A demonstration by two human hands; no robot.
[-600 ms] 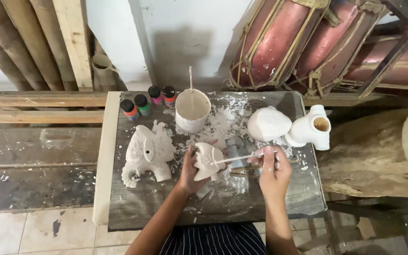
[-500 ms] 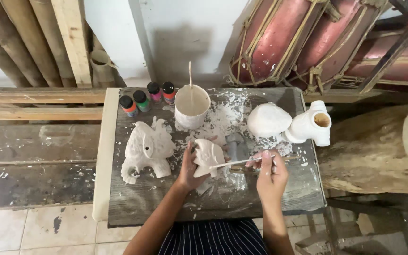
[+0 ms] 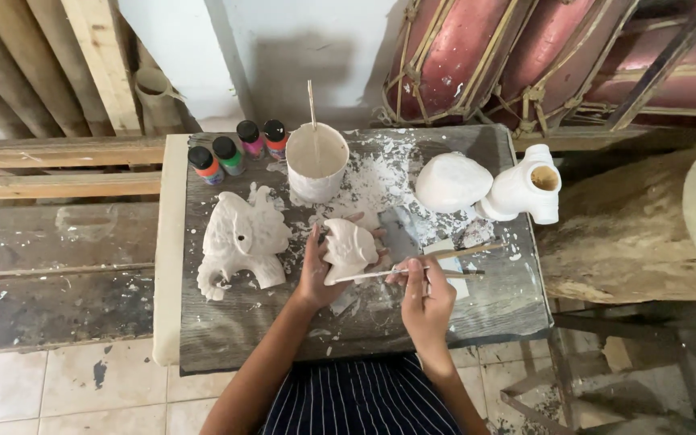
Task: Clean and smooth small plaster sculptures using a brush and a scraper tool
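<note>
Plaster fish figurine (image 3: 350,248), small and white, stands near the middle of the grey tabletop (image 3: 493,298), just in front of the white paint cup (image 3: 316,163). The left hand (image 3: 316,270) is wrapped around the figurine's near side, fingers closed on it. The right hand (image 3: 426,296), just right of the figurine, pinches a thin brush (image 3: 380,275) whose tip touches the figurine's lower edge; a second stick-like tool (image 3: 465,251) shows just above that hand, and whether the hand holds it too cannot be told.

Left of the figurine stands a larger white plaster elephant (image 3: 239,242), unpainted. Behind the figurine, the cup has a thin stick (image 3: 312,103) rising from it. Left of the cup sit four small paint bottles (image 3: 235,149) with dark caps, in orange, green, pink and red. Right of the figurine, well apart, lie a rounded white plaster piece (image 3: 451,182) and a white plaster mould (image 3: 525,191) with an open round mouth, touching each other. White flakes and dust cover the tabletop around the cup.
</note>
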